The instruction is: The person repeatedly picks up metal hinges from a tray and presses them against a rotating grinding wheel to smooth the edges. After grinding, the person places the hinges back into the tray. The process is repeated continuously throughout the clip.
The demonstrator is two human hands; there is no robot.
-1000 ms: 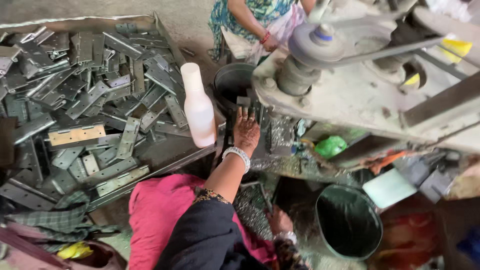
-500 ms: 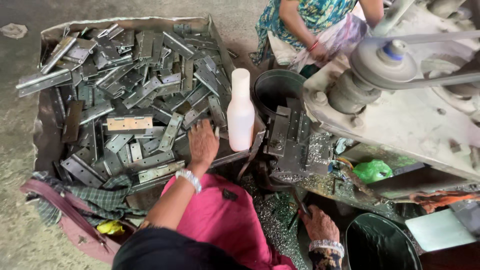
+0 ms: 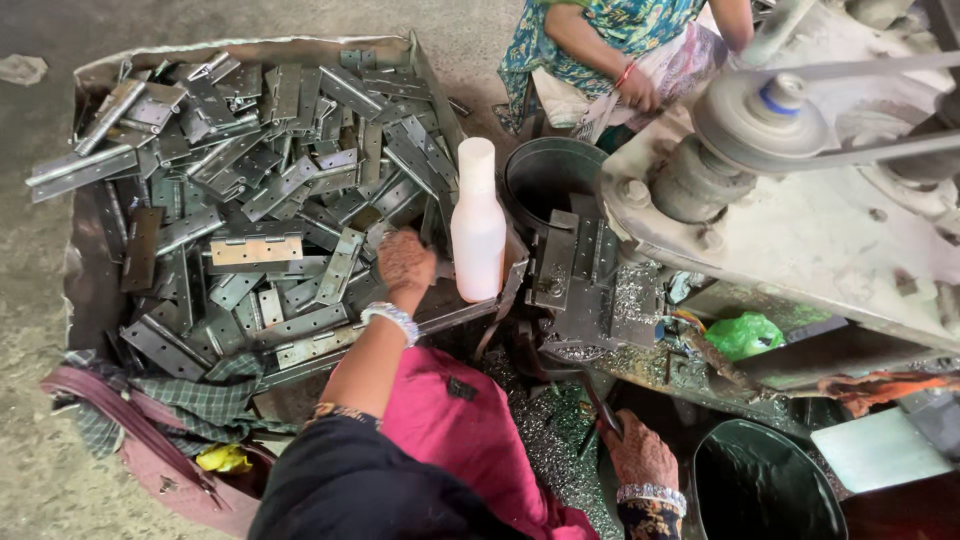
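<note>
My left hand [image 3: 405,262] reaches into a low tray [image 3: 85,80] heaped with grey metal hinges [image 3: 260,160] and closes over hinges near the tray's right edge. A pale pink plastic bottle [image 3: 478,225] stands upright just right of that hand. My right hand [image 3: 635,452] rests low by my knee, on metal shavings [image 3: 545,430] under the machine, fingers curled around a thin dark lever. A brass-coloured hinge [image 3: 256,250] lies left of my left hand.
A press fixture [image 3: 585,275] and a big machine body with a pulley [image 3: 765,115] fill the right. A round dark bin [image 3: 550,170] sits behind the bottle, another bin [image 3: 765,485] at bottom right. Another person [image 3: 610,50] sits at the top. A bag [image 3: 150,450] lies at left.
My left hand has moved left from the press fixture into the hinge tray. The view has swung left. My right hand stays low by the shavings.
</note>
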